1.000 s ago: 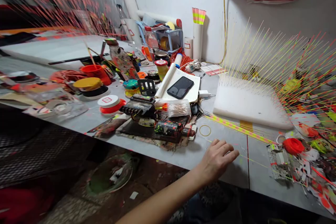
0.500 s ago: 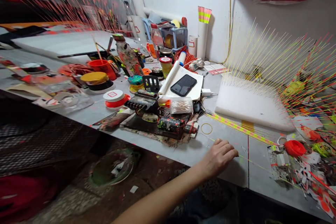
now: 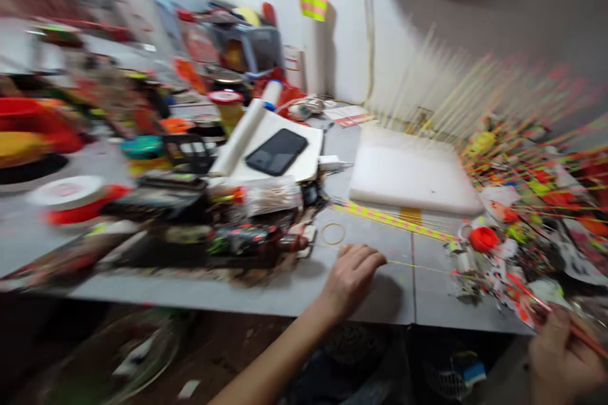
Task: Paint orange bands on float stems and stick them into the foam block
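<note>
My left hand (image 3: pixel 354 275) is over the front of the grey table (image 3: pixel 304 291), its fingers curled round the end of a thin yellow stick (image 3: pixel 418 266) that reaches to the right. A yellowish rubber band (image 3: pixel 333 233) lies just behind it. At the lower right, my right hand (image 3: pixel 565 351) grips a slim red brush (image 3: pixel 527 291), its tip over the cluttered right side of the table. Behind the hands, a row of yellow and pink striped sticks (image 3: pixel 394 219) lies in front of a white foam block (image 3: pixel 413 171).
A phone (image 3: pixel 277 152) rests on white paper. Left of the hands are a blurred dark bottle (image 3: pixel 247 240), a cotton swab pack (image 3: pixel 272 196) and jars. Thin sticks (image 3: pixel 441 101) stand in the foam. A red cap (image 3: pixel 483 239) sits among scraps.
The view has turned to the right. My right hand has come into view with the red brush. My left hand stays near the rubber band in a similar pose.
</note>
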Motion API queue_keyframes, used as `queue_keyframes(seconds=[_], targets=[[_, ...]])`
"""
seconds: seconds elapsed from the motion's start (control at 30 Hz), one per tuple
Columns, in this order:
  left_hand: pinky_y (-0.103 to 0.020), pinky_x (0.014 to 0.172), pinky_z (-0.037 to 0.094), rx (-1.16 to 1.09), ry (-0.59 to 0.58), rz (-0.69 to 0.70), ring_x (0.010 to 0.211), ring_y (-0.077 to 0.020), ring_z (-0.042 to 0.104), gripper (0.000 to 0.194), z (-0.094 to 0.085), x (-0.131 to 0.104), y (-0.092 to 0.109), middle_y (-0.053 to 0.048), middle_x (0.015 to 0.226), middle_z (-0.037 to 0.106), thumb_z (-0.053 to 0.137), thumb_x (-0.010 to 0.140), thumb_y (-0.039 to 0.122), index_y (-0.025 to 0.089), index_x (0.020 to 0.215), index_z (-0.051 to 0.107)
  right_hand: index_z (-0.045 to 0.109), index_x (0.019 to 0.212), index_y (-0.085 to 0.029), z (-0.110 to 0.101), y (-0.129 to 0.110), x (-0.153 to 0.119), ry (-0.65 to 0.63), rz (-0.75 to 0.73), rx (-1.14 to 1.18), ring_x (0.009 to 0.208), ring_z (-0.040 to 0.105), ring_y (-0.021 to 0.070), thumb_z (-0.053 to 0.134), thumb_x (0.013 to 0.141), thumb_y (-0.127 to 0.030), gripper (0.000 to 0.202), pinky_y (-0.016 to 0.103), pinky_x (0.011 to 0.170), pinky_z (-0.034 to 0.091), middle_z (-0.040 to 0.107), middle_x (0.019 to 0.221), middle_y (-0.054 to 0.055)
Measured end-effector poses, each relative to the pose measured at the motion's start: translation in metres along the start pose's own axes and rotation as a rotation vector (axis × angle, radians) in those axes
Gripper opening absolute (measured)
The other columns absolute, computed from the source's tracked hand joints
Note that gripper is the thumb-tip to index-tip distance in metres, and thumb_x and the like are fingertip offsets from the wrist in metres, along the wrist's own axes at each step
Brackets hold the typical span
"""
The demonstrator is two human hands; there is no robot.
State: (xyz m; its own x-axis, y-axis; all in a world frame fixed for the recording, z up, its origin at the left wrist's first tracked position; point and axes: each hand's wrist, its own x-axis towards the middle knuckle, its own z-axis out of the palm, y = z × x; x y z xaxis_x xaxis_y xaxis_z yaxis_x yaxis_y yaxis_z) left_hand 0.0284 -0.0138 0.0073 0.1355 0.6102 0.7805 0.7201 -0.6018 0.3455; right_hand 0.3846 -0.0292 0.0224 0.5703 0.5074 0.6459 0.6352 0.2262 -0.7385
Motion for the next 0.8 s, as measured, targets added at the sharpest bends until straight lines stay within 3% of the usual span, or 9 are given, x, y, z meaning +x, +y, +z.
queue_keyframes(seconds=[0.1,0.27,0.4,0.6,0.8], targets=[[-0.027,0.076,0.04,0.004,0.044,-0.003,0.075,-0.011,0.062,0.018,-0.004,0.008,-0.004,0.001,0.081,0.07,0.048,0.097,0.008,0.02,0.096,0.061,0.069,0.087,-0.015,0.007,-0.001,-0.019,-0.034,0.004,0.011,0.059,0.063,0.0214,0.062,0.087,-0.064,0.049,0.036,0.057,0.052,0.068,0.075,0.01],[-0.026,0.07,0.039,0.037,0.063,0.056,0.071,-0.011,0.063,0.011,-0.001,0.019,-0.01,0.001,0.078,0.069,0.053,0.098,0.016,0.02,0.094,0.062,0.067,0.091,-0.015,0.023,0.008,-0.055,0.017,-0.014,0.035,0.074,0.069,0.02,0.074,0.084,-0.05,0.036,0.031,0.068,0.056,0.071,0.087,0.009],[-0.025,0.069,0.04,0.068,0.052,0.079,0.07,-0.0108,0.064,0.013,0.001,0.022,-0.009,0.002,0.078,0.069,0.051,0.098,0.016,0.02,0.092,0.061,0.065,0.089,-0.017,0.031,0.015,-0.073,0.028,-0.073,0.13,0.07,0.068,0.0171,0.074,0.086,-0.041,0.026,0.028,0.065,0.057,0.069,0.082,0.005],[-0.025,0.07,0.04,0.081,0.03,0.095,0.071,-0.0109,0.064,0.014,0.003,0.02,-0.013,0.001,0.078,0.069,0.049,0.098,0.015,0.02,0.093,0.062,0.065,0.097,-0.017,0.04,0.021,-0.076,-0.041,-0.131,0.133,0.072,0.071,0.0204,0.067,0.092,-0.041,0.025,0.032,0.064,0.059,0.071,0.082,0.007],[-0.027,0.069,0.039,0.133,0.02,0.112,0.07,-0.0122,0.063,0.016,0.002,0.018,-0.018,0.001,0.078,0.069,0.047,0.099,0.017,0.02,0.093,0.062,0.065,0.093,-0.018,0.049,0.015,-0.071,-0.113,-0.234,0.097,0.069,0.069,0.0161,0.068,0.091,-0.026,0.008,0.025,0.062,0.056,0.07,0.079,0.004]])
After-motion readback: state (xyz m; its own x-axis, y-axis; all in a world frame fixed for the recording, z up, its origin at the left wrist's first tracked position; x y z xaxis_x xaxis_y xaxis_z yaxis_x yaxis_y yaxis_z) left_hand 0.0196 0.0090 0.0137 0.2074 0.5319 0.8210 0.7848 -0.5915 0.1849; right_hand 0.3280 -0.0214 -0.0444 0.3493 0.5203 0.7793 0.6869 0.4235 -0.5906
